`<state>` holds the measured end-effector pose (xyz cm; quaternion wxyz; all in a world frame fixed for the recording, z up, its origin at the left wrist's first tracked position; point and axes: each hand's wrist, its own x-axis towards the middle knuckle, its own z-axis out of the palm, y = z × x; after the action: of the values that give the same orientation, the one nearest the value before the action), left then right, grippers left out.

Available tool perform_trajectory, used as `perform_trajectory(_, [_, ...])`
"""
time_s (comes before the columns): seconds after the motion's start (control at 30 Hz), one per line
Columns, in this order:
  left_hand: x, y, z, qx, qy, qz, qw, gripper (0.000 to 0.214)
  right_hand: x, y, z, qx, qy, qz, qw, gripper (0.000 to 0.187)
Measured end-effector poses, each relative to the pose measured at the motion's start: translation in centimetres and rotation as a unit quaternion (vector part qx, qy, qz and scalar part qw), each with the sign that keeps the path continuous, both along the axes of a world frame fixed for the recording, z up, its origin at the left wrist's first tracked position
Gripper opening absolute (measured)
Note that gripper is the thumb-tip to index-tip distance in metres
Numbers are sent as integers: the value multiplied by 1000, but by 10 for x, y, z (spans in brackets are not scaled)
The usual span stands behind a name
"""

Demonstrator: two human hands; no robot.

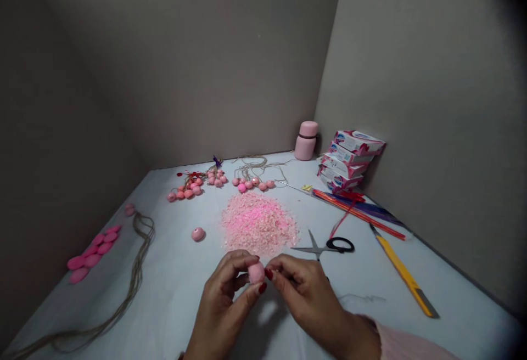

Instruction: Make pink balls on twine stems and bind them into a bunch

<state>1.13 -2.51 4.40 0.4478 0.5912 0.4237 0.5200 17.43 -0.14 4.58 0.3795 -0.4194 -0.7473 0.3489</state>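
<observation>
Between the thumb and fingers of my left hand (233, 288) is a small pink ball (256, 273). My right hand (307, 288) is pinched closed right beside the ball's right side; whatever its fingertips hold, if anything, is too small or hidden to make out. Beyond both hands spreads a heap of pink shavings (259, 225), brighter pink in the middle. A single pink ball (198, 234) with a dark spot lies left of the heap. Scissors (325, 247) with black handles rest open just past my right hand, which covers part of them.
At left are pink oval pieces (91, 260) and a long bundle of twine (138, 272). Strung balls (189, 190) lie at the back. On the right are a yellow cutter (403, 269), orange sticks (358, 212), stacked boxes (349, 157) and a pink flask (306, 143). Walls stand behind.
</observation>
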Motion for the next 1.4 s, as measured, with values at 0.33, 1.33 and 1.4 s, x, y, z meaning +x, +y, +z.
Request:
perform_trajectory(0.33, [-3, 2, -6, 8, 18, 33, 999, 22, 4, 3, 1, -3, -19, 14, 1000, 20])
perform_trajectory(1.33, [-4, 2, 3, -91, -3, -6, 996, 15, 5, 7, 7, -170, 131, 99, 972, 21])
perform_trajectory(1.4, [-3, 2, 4, -93, -8, 17, 995, 16, 4, 7, 7, -153, 117, 83, 978, 20])
